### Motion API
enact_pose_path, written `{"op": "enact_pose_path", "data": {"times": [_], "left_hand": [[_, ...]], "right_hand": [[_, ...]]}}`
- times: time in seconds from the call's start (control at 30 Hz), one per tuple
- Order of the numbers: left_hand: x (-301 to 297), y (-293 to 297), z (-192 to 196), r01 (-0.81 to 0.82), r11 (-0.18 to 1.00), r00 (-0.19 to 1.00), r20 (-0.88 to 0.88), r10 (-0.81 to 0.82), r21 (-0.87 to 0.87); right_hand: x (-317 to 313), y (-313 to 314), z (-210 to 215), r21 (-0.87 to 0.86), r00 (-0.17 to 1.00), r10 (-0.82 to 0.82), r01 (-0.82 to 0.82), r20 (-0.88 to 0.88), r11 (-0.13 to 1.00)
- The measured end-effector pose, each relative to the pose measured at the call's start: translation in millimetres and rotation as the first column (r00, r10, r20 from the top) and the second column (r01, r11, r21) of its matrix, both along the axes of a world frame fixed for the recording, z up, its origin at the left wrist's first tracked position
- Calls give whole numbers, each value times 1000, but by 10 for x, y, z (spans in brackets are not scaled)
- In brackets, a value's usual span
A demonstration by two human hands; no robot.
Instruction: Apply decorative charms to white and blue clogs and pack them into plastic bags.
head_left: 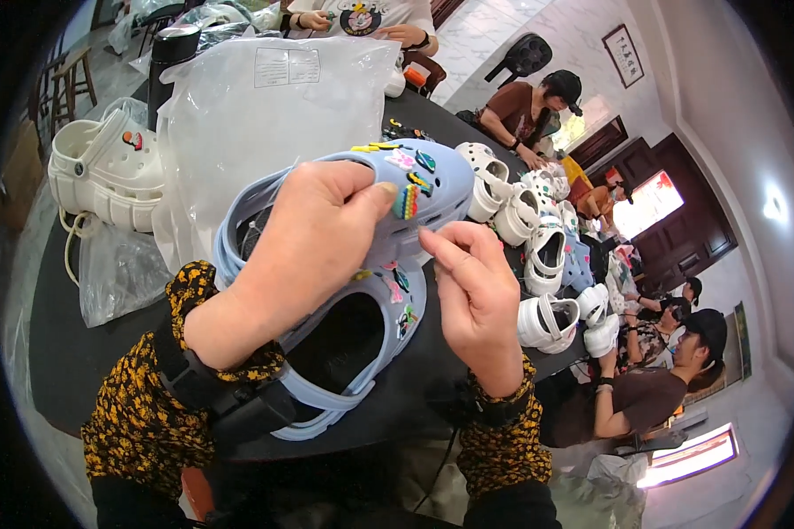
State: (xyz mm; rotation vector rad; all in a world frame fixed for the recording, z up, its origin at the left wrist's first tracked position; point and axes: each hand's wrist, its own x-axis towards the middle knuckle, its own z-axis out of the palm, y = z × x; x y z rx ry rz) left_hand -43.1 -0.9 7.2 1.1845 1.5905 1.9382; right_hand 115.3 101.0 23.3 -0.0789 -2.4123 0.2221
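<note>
My left hand (304,234) is wrapped over a light blue clog (450,181), its thumb beside a rainbow-coloured shoe charm (406,202). More charms dot the clog's top, among them a white-and-pink one (400,159) and a dark green one (425,160). At the clog's near side, my right hand (478,295) is closed in a pinch; whatever is between its fingertips is hidden. Directly below, a second light blue clog (416,295) rests on the black table (406,397), carrying similar charms. My left forearm partly covers it.
A translucent plastic bag (278,123) lies beyond my left hand, with white clogs (106,172) and a dark bottle (172,57) to its left. Several white clogs (547,256) line the right side. Another person (362,22) sits across; more people work along the right.
</note>
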Motion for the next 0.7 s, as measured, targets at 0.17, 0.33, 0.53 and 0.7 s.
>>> {"op": "enact_pose_path", "data": {"times": [0.17, 0.33, 0.53, 0.7], "left_hand": [[-95, 48, -73, -48, 998, 998, -49, 45, -44], [-211, 112, -127, -137, 975, 920, -387, 60, -175], [-250, 71, -58, -4, 982, 978, -206, -36, -188], [-335, -154, 199, -49, 996, 983, -181, 35, -72]], "right_hand": [[144, -57, -42, -84, 998, -51, 52, 21, 995], [167, -157, -70, 3, 988, 37, -38, 149, 999], [114, -197, -50, 97, 967, -22, -3, 254, 995], [57, -209, -59, 24, 944, -15, 8, 329, 1000]]}}
